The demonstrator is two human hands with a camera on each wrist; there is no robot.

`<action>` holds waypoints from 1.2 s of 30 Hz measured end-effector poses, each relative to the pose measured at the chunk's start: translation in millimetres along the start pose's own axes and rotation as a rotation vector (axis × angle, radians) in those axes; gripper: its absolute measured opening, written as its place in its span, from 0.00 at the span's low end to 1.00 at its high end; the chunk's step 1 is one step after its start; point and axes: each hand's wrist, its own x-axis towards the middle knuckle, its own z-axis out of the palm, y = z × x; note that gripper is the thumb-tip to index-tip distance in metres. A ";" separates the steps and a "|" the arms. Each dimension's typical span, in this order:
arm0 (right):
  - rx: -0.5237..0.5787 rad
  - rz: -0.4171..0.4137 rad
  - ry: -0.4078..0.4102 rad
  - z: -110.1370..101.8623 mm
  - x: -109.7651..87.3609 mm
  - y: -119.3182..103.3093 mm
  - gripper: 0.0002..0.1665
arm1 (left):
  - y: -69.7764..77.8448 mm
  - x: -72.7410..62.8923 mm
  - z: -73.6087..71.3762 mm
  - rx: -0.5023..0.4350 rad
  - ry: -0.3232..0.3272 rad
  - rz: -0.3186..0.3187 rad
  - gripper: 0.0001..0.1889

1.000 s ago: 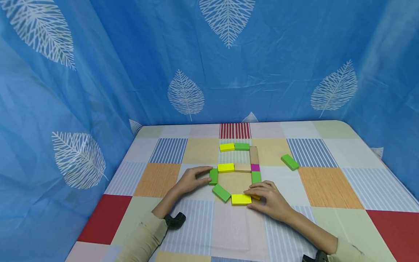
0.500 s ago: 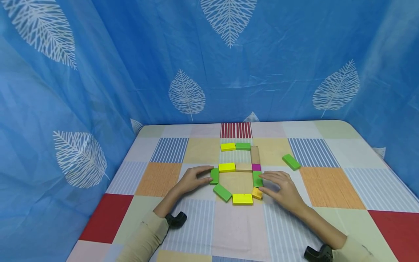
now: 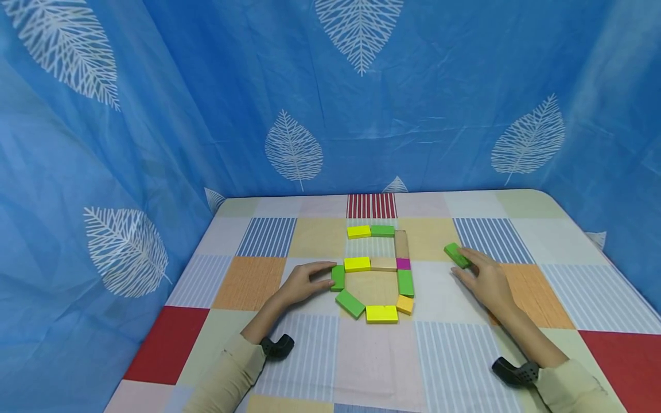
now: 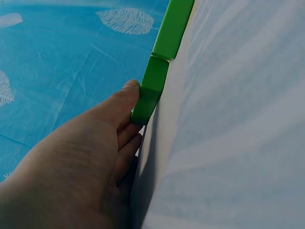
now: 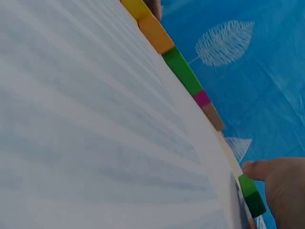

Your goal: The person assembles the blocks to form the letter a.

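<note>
My left hand (image 3: 304, 284) is at an upright green block (image 3: 338, 277) on the left side of a block outline, its thumb and fingers at the block's outer edge. The left wrist view has the thumb on this block (image 4: 150, 88), fingers behind. Out to the right, my right hand (image 3: 488, 284) pinches a separate green block (image 3: 457, 254) between thumb and index finger. The outline also has a tilted green block (image 3: 350, 304), a yellow block (image 3: 381, 314), an orange block (image 3: 405, 304), a green block (image 3: 405, 283) and a purple block (image 3: 403, 264).
Further back, a plain wooden block (image 3: 401, 244) leads up to a green block (image 3: 383, 231) and a yellow block (image 3: 358, 232). Another yellow block (image 3: 357, 264) and a wooden block (image 3: 383, 264) cross the middle. A patchwork cloth (image 3: 372, 367) covers the table; a blue curtain (image 3: 413, 115) hangs behind.
My right hand has left the orange and yellow blocks, passed the green one on the right side, and reached the separate green block. My left hand has stayed in place.
</note>
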 end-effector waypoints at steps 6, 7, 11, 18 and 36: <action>0.003 0.042 -0.032 3.2 -1.8 8.3 0.27 | -1.2 -0.2 0.5 -0.002 -0.002 -0.006 0.25; 0.003 0.045 -0.033 4.1 -2.0 8.6 0.26 | -1.4 -0.2 0.4 -0.004 -0.003 -0.009 0.25; -0.003 0.056 -0.024 5.3 -2.1 7.4 0.23 | -1.5 -0.6 0.3 -0.012 0.003 0.000 0.25; 0.009 0.083 -0.010 2.8 -2.2 5.5 0.21 | -1.7 -0.9 0.4 -0.009 -0.001 -0.002 0.25; 0.163 0.039 -0.153 -15.2 -38.5 -51.0 0.22 | -3.2 -0.2 0.8 -0.011 0.000 0.014 0.25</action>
